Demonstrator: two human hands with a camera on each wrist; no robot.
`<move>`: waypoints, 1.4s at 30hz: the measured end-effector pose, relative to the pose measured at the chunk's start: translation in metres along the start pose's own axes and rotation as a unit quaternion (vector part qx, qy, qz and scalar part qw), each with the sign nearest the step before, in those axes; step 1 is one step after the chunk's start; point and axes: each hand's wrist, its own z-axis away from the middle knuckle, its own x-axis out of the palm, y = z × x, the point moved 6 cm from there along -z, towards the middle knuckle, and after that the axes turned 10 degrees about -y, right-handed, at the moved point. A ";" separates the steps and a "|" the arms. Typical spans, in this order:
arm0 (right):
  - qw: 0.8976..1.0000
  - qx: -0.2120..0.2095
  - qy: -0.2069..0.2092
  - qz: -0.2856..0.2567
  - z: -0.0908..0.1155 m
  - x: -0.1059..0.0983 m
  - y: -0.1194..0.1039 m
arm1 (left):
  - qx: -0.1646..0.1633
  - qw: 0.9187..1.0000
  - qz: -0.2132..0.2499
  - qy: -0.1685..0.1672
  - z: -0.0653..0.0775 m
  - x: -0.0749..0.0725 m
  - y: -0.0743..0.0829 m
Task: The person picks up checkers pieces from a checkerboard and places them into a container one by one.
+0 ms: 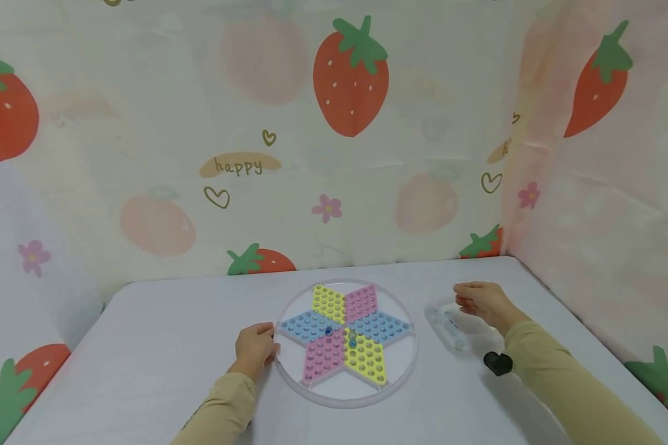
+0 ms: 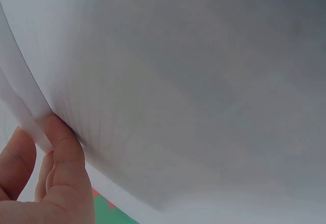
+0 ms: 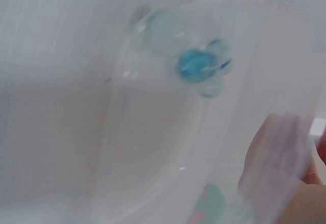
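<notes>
Left hand: one bare left hand in a tan sleeve, right up against the board's left rim, and it's grasping that rim between thumb and fingers!
Board: here's the centrepiece, one round clear-rimmed plastic board with a six-pointed star of holes, lying mid-table; count the points, two yellow, two pink, two blue.
Marbles on the board: three near the star's middle, a dark blue glass marble to the left, then a pale greenish glass marble with a teal glass marble on its near side.
Box: one clear plastic container, right of the board and apart from it.
Inside the box: marbles bunched together, one bright blue glass marble among clear ones; too blurred for an exact count.
Right hand: one bare right hand, up at the container's right, fingers bunched; can't tell whether they grasp anything.
Table: one, white-covered, beneath it all.
</notes>
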 end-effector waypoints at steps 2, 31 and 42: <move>1.000 -0.023 -0.013 -0.015 0.005 0.005 -0.007 | 0.001 1.000 0.004 -0.002 0.001 0.000 0.001; 0.995 -0.072 -0.073 -0.008 0.015 0.102 -0.010 | 0.005 1.000 -0.004 0.003 0.002 -0.001 0.002; 0.994 -0.035 -0.105 0.012 -0.002 0.144 0.008 | 0.009 1.000 -0.007 -0.003 0.002 -0.001 0.003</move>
